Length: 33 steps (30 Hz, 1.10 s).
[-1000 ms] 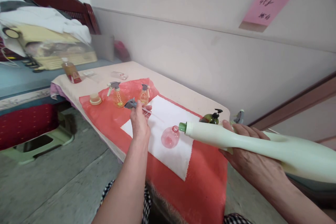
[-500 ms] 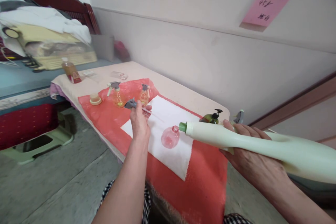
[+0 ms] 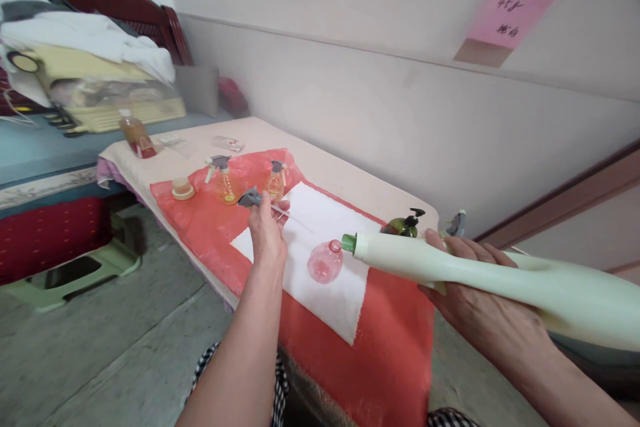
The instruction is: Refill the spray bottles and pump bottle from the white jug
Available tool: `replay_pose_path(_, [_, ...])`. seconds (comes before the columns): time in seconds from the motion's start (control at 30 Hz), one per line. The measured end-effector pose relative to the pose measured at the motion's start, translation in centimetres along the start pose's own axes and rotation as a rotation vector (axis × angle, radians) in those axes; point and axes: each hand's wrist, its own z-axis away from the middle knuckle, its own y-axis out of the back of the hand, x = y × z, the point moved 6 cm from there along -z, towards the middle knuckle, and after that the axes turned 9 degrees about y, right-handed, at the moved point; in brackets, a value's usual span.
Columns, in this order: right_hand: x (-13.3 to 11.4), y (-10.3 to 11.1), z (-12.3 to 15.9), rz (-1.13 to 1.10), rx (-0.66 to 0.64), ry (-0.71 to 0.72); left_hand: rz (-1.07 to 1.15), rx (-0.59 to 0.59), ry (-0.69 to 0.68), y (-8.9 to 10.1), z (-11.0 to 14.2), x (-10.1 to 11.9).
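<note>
My right hand grips the neck of a long pale green bottle, held nearly level. Its green spout sits right at the mouth of a small round pink bottle that stands on a white cloth. My left hand is closed on a grey spray trigger head with its thin dip tube trailing to the right, held above the cloth's far left corner.
A red cloth covers the beige table. On it stand two small orange spray bottles, a beige cap, and a dark green pump bottle. A brown bottle is at the far end. A wall runs along the right.
</note>
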Motion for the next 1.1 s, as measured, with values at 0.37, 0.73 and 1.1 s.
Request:
replay_pose_path(0.37, [-0.07, -0.08, 0.0, -0.001, -0.01, 0.003, 0.013, 0.005, 0.007, -0.03, -0.02, 0.17])
replay_pose_path(0.73, [-0.27, 0.14, -0.38, 0.014, -0.027, 0.016, 0.018, -0.004, 0.011, 0.19, -0.01, 0.14])
replay_pose_path(1.1, [-0.29, -0.27, -0.29, 0.006, -0.037, 0.015, 0.008, 0.001, 0.011, 0.22, -0.07, 0.13])
